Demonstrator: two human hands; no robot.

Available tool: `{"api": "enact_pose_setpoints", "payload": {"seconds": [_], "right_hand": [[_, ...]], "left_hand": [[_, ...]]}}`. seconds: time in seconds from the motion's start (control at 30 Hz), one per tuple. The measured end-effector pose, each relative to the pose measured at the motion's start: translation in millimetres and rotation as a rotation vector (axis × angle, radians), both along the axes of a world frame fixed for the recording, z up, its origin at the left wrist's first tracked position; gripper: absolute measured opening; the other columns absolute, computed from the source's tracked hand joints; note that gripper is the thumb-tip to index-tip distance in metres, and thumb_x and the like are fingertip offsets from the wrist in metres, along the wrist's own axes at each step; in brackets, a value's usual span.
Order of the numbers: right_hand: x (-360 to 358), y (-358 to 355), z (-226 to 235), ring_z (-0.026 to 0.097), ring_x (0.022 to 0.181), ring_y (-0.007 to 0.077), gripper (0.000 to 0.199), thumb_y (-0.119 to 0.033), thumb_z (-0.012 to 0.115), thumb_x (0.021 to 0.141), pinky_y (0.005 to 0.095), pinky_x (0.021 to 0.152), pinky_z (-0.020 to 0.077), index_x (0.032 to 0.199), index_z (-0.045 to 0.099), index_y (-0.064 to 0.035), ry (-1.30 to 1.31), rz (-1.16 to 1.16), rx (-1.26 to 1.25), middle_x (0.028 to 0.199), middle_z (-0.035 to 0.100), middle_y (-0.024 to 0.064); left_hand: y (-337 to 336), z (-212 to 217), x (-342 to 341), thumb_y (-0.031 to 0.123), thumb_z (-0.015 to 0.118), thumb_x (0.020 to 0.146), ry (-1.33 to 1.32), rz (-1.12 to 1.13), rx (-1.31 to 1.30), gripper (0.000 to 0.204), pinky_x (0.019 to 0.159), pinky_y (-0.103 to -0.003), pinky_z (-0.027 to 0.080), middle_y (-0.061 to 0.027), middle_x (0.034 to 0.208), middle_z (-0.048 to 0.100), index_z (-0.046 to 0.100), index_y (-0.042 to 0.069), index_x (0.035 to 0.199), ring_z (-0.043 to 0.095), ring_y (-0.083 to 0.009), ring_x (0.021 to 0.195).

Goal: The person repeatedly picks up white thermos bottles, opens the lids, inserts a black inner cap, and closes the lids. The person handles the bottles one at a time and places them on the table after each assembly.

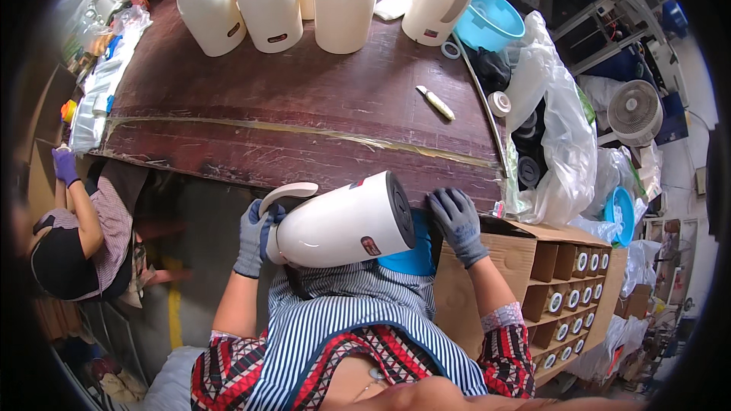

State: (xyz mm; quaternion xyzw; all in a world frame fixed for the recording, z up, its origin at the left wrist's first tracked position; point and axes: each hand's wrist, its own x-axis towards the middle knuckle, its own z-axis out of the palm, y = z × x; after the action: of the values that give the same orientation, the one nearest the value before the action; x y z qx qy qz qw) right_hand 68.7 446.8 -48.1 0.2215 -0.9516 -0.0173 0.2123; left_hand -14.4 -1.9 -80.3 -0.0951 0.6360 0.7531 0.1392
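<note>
A white vacuum jug (343,221) lies tilted on its side above my lap, at the table's near edge, with its dark round base facing right. My left hand (257,234), in a grey glove, is closed round the jug's top end by the curved handle. The lid end is partly hidden by the fingers. My right hand (458,224), also gloved in grey, is apart from the jug. Its fingers are stretched out at the front edge of the brown table (304,91), and it holds nothing.
Several white jugs (266,4) stand along the table's far side. A light-handled cutter (437,103) lies on the right part, near a blue basin (491,19). A divided cardboard box (533,259) stands to my right. Another person (84,236) works at the left.
</note>
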Motion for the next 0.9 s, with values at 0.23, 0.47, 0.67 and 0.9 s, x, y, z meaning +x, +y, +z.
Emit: {"api": "enact_pose_setpoints", "payload": {"seconds": [0.23,0.47,0.67,0.9], "right_hand": [[15.8,-44.4,48.2,0.067,0.112,0.0296,0.037,0.002,0.072,0.082,0.0329,0.087,0.0593,0.117,0.069,-0.0089,-0.221,-0.292,-0.893,0.123,0.066,0.0104],[-0.5,-107.9,88.2,0.071,0.093,0.0241,0.022,0.001,0.070,0.087,0.0325,0.081,0.0552,0.109,0.072,-0.0019,-0.426,-0.176,-1.011,0.102,0.069,0.0132],[7.4,-90.9,73.5,0.072,0.090,0.0244,0.024,-0.001,0.070,0.090,0.0331,0.080,0.0568,0.114,0.071,-0.0033,-0.378,-0.195,-1.060,0.100,0.071,0.0115],[-34.4,-28.8,39.2,0.069,0.102,0.0316,0.026,-0.012,0.071,0.090,0.0441,0.086,0.0563,0.116,0.067,-0.0114,-0.019,-0.308,-0.348,0.112,0.071,0.0077]], "left_hand": [[-4.8,-22.4,-9.8,0.010,0.067,0.101,-0.019,-0.040,0.017,0.009,0.074,-0.030,0.054,-0.0038,0.086,0.066,0.063,0.002,0.101,0.061,-0.0119,0.077],[-14.2,-33.6,-14.4,0.016,0.073,0.099,0.050,-0.057,0.100,0.017,0.075,-0.030,0.054,-0.0035,0.086,0.067,0.063,0.003,0.100,0.061,-0.0116,0.079],[-12.0,-23.7,-16.4,0.015,0.072,0.099,0.080,-0.069,0.081,0.015,0.075,-0.030,0.055,-0.0039,0.086,0.068,0.063,0.003,0.100,0.063,-0.0122,0.078],[-11.9,-11.3,-22.1,0.013,0.070,0.100,0.072,-0.132,-0.049,0.013,0.074,-0.029,0.055,-0.0036,0.086,0.069,0.064,0.002,0.104,0.063,-0.0113,0.077]]}}
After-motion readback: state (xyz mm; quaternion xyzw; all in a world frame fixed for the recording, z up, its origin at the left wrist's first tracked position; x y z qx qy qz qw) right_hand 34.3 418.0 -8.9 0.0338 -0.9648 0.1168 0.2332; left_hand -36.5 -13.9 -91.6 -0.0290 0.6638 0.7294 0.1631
